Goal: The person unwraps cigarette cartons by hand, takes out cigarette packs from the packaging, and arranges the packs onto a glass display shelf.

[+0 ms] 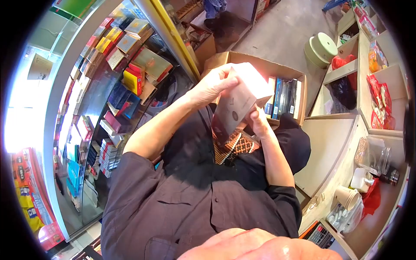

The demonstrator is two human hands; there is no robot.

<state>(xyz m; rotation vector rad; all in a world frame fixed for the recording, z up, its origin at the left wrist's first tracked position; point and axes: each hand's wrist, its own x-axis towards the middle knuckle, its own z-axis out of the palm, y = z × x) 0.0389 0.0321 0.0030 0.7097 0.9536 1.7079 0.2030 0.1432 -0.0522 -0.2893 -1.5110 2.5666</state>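
Left grip [213,85] and right grip [261,125] both pinch a box [238,102] (a carton [302,96] holds dark cases [284,99] by its right edge).

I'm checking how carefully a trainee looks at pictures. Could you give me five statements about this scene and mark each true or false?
1. Both the left hand and the right hand are on the pale box. True.

2. The person's shirt is white. False: the shirt is dark.

3. The open carton beyond the hands has dark packs in it. True.

4. The left hand holds the paper cups. False: the paper cups are at the lower right, apart from both hands.

5. The calculator lies on top of the pale box. False: the calculator is near the bottom right, away from the pale box.
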